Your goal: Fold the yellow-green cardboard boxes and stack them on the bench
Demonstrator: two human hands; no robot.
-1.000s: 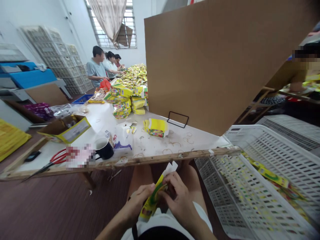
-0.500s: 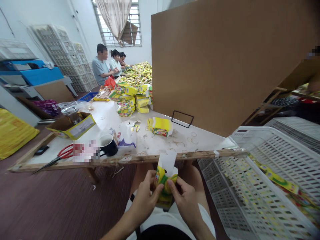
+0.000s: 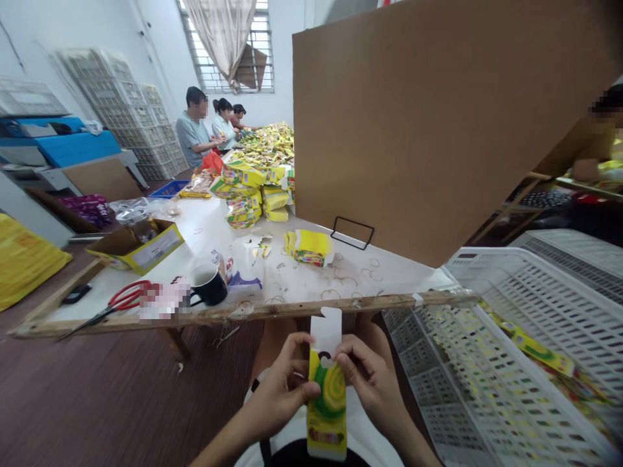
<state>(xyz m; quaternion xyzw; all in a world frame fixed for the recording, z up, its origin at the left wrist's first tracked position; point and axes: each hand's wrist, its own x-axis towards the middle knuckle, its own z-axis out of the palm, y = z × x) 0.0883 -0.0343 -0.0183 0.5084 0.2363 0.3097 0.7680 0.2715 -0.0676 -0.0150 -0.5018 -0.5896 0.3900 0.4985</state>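
A small yellow and green printed carton [image 3: 327, 395] is upright over my lap, its white top flap [image 3: 327, 331] raised. My left hand [image 3: 287, 379] grips its left side, thumb on the front face. At the upper right corner, my right hand [image 3: 365, 373] pinches the carton's edge beside the flap. In front of my hands, a bundle of yellow cartons [image 3: 309, 248] lies on the white table [image 3: 272, 275]. More bundles of cartons [image 3: 243, 209] are stacked farther back.
A tall brown cardboard sheet [image 3: 413, 130] stands on the table. White plastic crates [image 3: 491, 363] holding cartons are at my right. Red-handled scissors [image 3: 129, 295], a dark mug [image 3: 208, 284] and an open box [image 3: 141, 246] lie leftward. Several people [image 3: 195, 133] sit by a carton heap [image 3: 267, 143].
The carton has tilted so its printed front faces me fully. My right hand has moved up from the front face to the carton's top right edge; the left still holds the side.
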